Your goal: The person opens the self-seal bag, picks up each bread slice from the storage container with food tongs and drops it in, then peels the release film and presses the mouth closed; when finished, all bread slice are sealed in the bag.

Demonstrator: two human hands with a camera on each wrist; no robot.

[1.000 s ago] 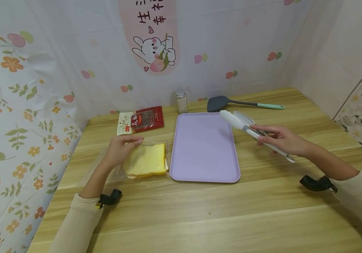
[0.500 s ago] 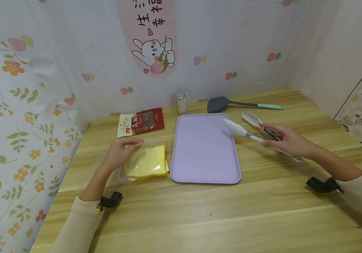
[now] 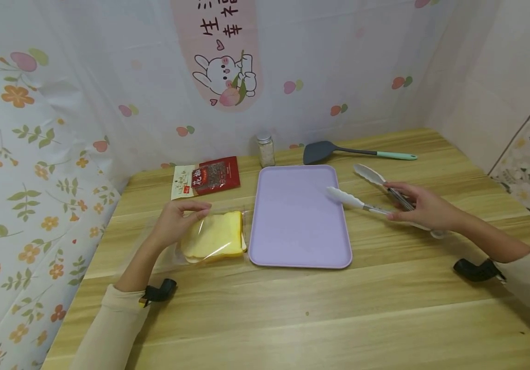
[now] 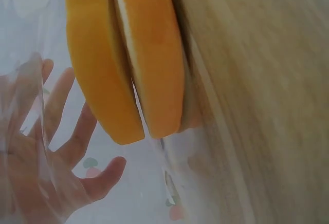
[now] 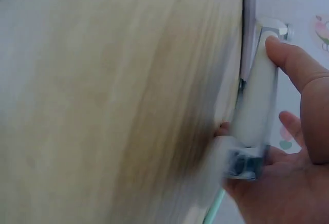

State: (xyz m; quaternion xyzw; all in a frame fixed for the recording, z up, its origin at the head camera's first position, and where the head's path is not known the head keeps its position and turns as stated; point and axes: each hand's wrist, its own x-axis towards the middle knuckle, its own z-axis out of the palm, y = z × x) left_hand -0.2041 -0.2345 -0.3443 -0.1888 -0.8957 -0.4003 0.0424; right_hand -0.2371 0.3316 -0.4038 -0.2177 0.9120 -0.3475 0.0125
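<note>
Slices of yellow toast bread lie in a clear plastic bag on the table. At the bag's left end is my left hand. In the left wrist view that hand shows through clear film, its fingers apart and loosely extended, below two orange-brown bread crusts. To the right, my right hand holds white-tipped metal tongs with their arms spread apart. One tong tip is over the right edge of the lilac tray. The right wrist view shows thumb and fingers on the tongs' arms, partly blurred.
A red and cream spice packet lies behind the bread. Beside it stands a glass shaker jar with a metal lid. The dark spatula with a mint handle lies along the back of the wooden table.
The tongs' arms, close together a second ago, have spread apart. My right hand has shifted slightly right and the tong tips have come down. My left hand stays nearly still.
</note>
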